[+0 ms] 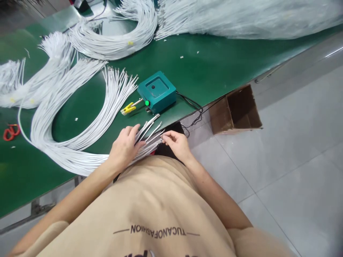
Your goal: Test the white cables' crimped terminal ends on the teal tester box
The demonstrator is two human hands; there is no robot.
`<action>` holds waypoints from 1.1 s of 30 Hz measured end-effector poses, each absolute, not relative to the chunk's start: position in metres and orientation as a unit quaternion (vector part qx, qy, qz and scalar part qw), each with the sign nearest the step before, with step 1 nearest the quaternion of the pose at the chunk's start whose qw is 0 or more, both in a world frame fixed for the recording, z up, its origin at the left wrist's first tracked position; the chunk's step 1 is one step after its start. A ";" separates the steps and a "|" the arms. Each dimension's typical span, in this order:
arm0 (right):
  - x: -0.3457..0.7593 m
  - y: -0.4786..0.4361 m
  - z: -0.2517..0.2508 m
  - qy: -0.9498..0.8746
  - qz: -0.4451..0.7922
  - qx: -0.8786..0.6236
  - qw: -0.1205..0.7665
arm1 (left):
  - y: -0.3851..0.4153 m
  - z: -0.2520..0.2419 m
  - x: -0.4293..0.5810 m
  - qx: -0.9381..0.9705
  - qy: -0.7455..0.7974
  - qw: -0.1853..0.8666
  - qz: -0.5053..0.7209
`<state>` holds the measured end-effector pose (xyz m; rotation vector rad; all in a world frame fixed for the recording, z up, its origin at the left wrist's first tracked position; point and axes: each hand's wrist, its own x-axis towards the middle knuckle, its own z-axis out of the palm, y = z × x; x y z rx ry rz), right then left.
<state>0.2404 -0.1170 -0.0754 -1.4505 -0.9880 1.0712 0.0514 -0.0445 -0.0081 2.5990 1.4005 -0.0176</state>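
Observation:
A bundle of long white wires curves across the table, and its near ends reach the table edge in front of my body. My left hand is closed over the bundle close to these ends, with several wires fanning out past the fingers. At the tips of the wires, my right hand pinches a wire end between thumb and fingers. Just beyond both hands stands a small teal box with a green button. A yellow clip sticks out from its left side on a metal rod.
More white wire bundles lie at the back of the green table, some under clear plastic. Orange-handled scissors are at the far left. Black cables run off the table near an open cardboard box on the right.

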 end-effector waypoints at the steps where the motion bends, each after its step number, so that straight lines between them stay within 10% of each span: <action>1: 0.239 -0.117 -0.071 -0.432 0.411 -0.611 0.520 | -0.041 -0.008 0.052 0.875 0.471 0.109 -0.006; 14: 0.211 -0.107 -0.060 -0.767 0.061 -0.554 0.317 | -0.026 0.013 0.041 0.737 0.503 0.448 0.059; 25: 0.212 -0.051 -0.008 -0.481 0.429 -0.555 0.525 | -0.023 0.020 0.038 0.474 0.507 0.669 0.265; 33: 0.192 -0.010 0.014 -0.399 0.541 -0.525 0.523 | -0.010 0.026 0.034 0.468 0.490 0.677 0.287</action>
